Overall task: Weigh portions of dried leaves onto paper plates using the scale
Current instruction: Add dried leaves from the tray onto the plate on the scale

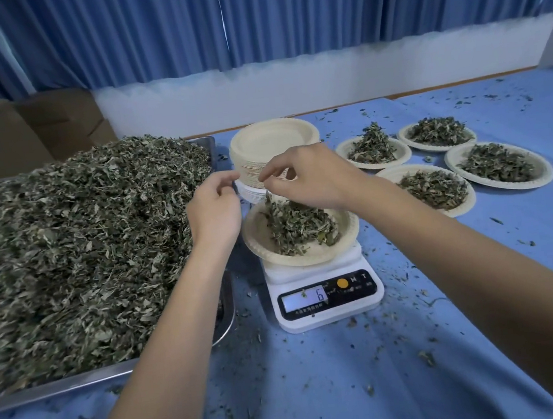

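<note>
A white digital scale (326,293) stands in the middle of the table, its display showing a 6. On it rests a paper plate (262,245) with a heap of dried leaves (301,227). My right hand (309,178) hovers over that plate, thumb and forefinger pinched together just above the heap, fingers otherwise spread. My left hand (214,209) hangs beside the plate's left rim, fingers loosely curled, nothing visible in it. A big metal tray (81,379) at the left carries a large mound of dried leaves (75,239).
A stack of unused paper plates (272,141) stands behind the scale. Several filled plates (499,166) lie at the right. Leaf crumbs litter the blue tablecloth (323,393). Cardboard boxes (18,132) and blue curtains are at the back.
</note>
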`<state>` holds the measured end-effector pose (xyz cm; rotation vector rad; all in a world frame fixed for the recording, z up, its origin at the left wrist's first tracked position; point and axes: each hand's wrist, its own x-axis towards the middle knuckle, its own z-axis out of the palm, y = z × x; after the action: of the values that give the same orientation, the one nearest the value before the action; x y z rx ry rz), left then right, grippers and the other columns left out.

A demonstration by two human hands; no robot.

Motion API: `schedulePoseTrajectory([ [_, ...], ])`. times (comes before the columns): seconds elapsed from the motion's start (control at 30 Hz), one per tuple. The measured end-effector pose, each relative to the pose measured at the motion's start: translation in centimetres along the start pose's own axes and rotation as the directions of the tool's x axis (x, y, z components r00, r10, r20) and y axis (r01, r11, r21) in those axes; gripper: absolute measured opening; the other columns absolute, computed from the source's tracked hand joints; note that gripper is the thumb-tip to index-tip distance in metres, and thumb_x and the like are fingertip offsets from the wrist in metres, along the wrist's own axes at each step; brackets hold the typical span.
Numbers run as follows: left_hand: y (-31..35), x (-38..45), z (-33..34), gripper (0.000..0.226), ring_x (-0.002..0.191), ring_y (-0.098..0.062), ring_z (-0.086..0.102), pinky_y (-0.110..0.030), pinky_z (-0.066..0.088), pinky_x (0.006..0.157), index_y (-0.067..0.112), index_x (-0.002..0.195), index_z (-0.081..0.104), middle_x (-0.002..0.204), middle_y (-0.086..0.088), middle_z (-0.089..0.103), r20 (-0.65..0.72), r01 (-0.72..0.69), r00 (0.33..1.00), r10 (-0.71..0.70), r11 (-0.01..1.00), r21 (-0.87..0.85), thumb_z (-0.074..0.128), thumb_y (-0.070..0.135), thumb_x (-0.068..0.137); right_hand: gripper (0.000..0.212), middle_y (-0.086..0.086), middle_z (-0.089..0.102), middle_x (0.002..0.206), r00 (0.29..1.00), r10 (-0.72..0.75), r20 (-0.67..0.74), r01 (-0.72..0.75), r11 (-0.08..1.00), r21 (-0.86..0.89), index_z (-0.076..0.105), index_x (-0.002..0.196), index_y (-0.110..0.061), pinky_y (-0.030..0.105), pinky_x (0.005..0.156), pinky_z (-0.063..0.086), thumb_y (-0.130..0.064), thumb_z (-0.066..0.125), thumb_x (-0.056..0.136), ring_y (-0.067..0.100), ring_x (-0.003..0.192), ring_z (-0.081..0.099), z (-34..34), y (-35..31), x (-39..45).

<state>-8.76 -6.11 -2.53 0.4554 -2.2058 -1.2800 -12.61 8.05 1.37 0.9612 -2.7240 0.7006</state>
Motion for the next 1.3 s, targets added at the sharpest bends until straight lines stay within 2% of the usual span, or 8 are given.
schedulePoseTrajectory([
  [0.17, -2.6, 0.1, -4.2, 0.036, 0.098, -0.024, 0.061, -0.030, 0.046, 0.086, 0.025, 0.099, 0.067, 0.103, 0.001, 0.067, -0.205, 0.039, 0.978, -0.036, 0.999, 0.012, 0.039, 0.005, 0.087, 0.025, 0.014, 0.065, 0.098, 0.949, -0.256, 0.184, 0.261, 0.965, -0.005, 0.064, 0.098, -0.008, 0.032, 0.077, 0.046, -0.027, 0.053, 0.085, 0.031, 0.094, 0.060, 5.6, -6.6, 0.8],
  [0.33, -6.0, -0.4, -7.9, 0.033, 0.082, -0.015, 0.059, -0.027, 0.044, 0.080, 0.023, 0.099, 0.065, 0.104, -0.001, 0.067, -0.223, 0.196, 0.959, -0.175, 0.978, 0.075, 0.038, 0.007, 0.089, 0.059, 0.019, 0.051, 0.120, 0.858, -0.243, 0.451, 0.334, 0.933, -0.133, 0.043, 0.130, -0.013, 0.038, 0.081, 0.046, -0.053, 0.049, 0.087, 0.037, 0.101, 0.055, 12.1, -10.7, 0.4],
  [0.43, -7.2, -0.7, -8.8, 0.030, 0.101, -0.022, 0.060, -0.030, 0.044, 0.091, 0.020, 0.102, 0.066, 0.110, -0.004, 0.068, -0.183, 0.229, 0.961, -0.209, 0.968, 0.097, 0.041, 0.009, 0.089, 0.043, 0.019, 0.047, 0.119, 0.877, -0.274, 0.393, 0.345, 0.931, -0.121, 0.040, 0.129, -0.006, 0.039, 0.076, 0.045, -0.029, 0.046, 0.094, 0.038, 0.100, 0.057, 13.3, -11.2, 0.4],
  [0.57, -7.2, -0.9, -9.2, 0.031, 0.111, -0.024, 0.054, -0.025, 0.034, 0.085, 0.018, 0.112, 0.065, 0.120, -0.006, 0.064, -0.154, 0.219, 0.966, -0.205, 0.973, 0.078, 0.041, 0.022, 0.092, 0.042, 0.018, 0.050, 0.116, 0.936, -0.300, 0.186, 0.320, 0.943, -0.093, 0.037, 0.129, 0.000, 0.040, 0.072, 0.044, -0.003, 0.043, 0.088, 0.038, 0.097, 0.059, 12.7, -11.7, 1.5],
  [0.87, -4.4, -0.3, -9.1, 0.025, 0.095, -0.019, 0.056, -0.036, 0.046, 0.088, 0.026, 0.093, 0.059, 0.100, -0.001, 0.063, -0.159, 0.118, 0.977, -0.146, 0.979, -0.169, 0.034, 0.021, 0.095, 0.043, 0.017, 0.061, 0.119, 0.981, -0.192, 0.028, 0.177, 0.944, 0.278, 0.042, 0.137, -0.015, 0.033, 0.088, 0.046, -0.012, 0.044, 0.094, 0.031, 0.105, 0.058, 10.0, -12.2, 2.5],
  [1.03, 1.4, 0.9, -4.5, 0.024, 0.099, -0.028, 0.059, -0.043, 0.047, 0.092, 0.017, 0.095, 0.058, 0.097, -0.008, 0.062, -0.045, -0.023, 0.999, 0.013, 0.969, -0.246, 0.034, 0.018, 0.096, 0.036, 0.012, 0.068, 0.112, 0.975, -0.158, -0.157, 0.180, 0.974, 0.138, 0.058, 0.124, -0.020, 0.021, 0.078, 0.035, -0.013, 0.051, 0.090, 0.028, 0.102, 0.061, 3.3, -7.2, 2.9],
  [1.13, 4.1, 1.3, -0.3, 0.029, 0.107, -0.031, 0.058, -0.041, 0.046, 0.096, 0.007, 0.105, 0.059, 0.111, -0.019, 0.063, 0.138, -0.029, 0.988, 0.068, 0.963, -0.267, 0.033, 0.017, 0.097, 0.033, 0.009, 0.069, 0.107, 0.990, -0.095, -0.101, 0.095, 0.995, -0.005, 0.062, 0.118, -0.022, 0.020, 0.072, 0.032, -0.014, 0.053, 0.087, 0.025, 0.101, 0.060, -0.8, -2.8, 2.1],
  [1.3, 4.2, 1.1, 3.4, 0.024, 0.106, -0.024, 0.058, -0.037, 0.045, 0.093, 0.016, 0.103, 0.062, 0.108, -0.006, 0.064, 0.385, -0.057, 0.915, 0.122, 0.982, -0.178, 0.039, 0.014, 0.094, 0.035, 0.006, 0.069, 0.103, 0.996, -0.008, 0.094, 0.022, 0.989, -0.147, 0.061, 0.119, -0.026, 0.020, 0.071, 0.032, -0.025, 0.064, 0.085, 0.021, 0.098, 0.058, -3.6, 1.8, 0.0],
])
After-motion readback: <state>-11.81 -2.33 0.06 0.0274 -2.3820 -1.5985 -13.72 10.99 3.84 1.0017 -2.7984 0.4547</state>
